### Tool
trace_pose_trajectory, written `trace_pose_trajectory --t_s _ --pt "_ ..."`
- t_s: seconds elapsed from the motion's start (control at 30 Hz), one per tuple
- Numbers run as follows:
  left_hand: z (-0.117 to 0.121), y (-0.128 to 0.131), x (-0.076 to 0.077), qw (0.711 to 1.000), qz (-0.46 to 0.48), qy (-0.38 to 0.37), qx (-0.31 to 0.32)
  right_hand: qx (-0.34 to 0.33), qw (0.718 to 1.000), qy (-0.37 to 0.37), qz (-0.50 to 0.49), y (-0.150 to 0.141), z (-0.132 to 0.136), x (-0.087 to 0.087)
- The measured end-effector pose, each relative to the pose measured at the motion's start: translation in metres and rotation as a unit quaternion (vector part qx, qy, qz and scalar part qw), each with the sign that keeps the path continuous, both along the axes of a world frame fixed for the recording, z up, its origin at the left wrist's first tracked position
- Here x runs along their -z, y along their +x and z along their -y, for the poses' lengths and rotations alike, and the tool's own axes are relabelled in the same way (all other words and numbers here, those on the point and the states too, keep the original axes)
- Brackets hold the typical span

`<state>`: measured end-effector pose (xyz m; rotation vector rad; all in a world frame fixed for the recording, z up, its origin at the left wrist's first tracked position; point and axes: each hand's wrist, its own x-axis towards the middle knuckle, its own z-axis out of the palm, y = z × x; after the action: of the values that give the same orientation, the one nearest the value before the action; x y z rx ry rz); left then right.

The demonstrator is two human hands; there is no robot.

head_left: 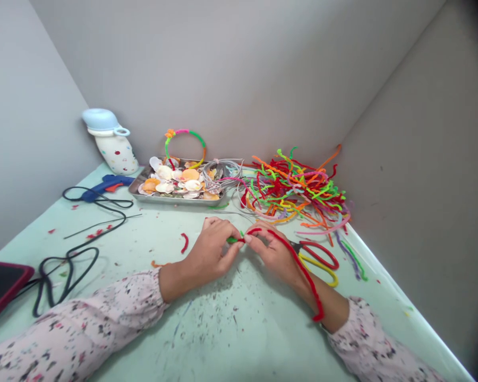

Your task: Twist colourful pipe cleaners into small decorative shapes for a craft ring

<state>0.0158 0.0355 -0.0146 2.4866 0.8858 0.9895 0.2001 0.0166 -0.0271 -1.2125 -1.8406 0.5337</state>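
Observation:
Over the middle of the table, my left hand (214,244) pinches a short green pipe cleaner (231,240) between thumb and fingers. Against it, my right hand (271,249) pinches a red pipe cleaner (298,261), whose long free end drapes back over the hand and wrist. The two fingertips nearly meet, and red and green come together there; whether they are twisted around each other is too small to tell. Scissors (318,260) with red and yellow handles lie beside my right hand, their blades partly hidden behind it. A short red piece (184,243) lies left of my left hand.
At the back stands a metal tray (175,201) of seashells, with a multicoloured pipe-cleaner ring (205,143) upright in it. A pipe-cleaner heap (298,185) lies right, near a wire coil (223,178). Leftward are a bottle (113,148), blue glue gun (107,185), black cable (74,254) and red-edged device (3,286).

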Motion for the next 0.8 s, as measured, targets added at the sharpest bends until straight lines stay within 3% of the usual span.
trace_pose_trajectory --t_s 0.23,0.37,0.8 --pt "0.0 0.001 0.001 1.0 -0.009 0.013 0.01 -0.005 0.995 -0.086 -0.044 -0.004 0.008 -0.014" --pt "0.0 0.002 0.001 1.0 -0.015 0.015 0.022 -0.027 0.996 -0.082 -0.025 -0.003 0.006 -0.021" --pt "-0.001 0.0 0.001 1.0 0.004 0.011 0.024 -0.032 0.99 -0.12 -0.068 0.0 0.006 -0.016"
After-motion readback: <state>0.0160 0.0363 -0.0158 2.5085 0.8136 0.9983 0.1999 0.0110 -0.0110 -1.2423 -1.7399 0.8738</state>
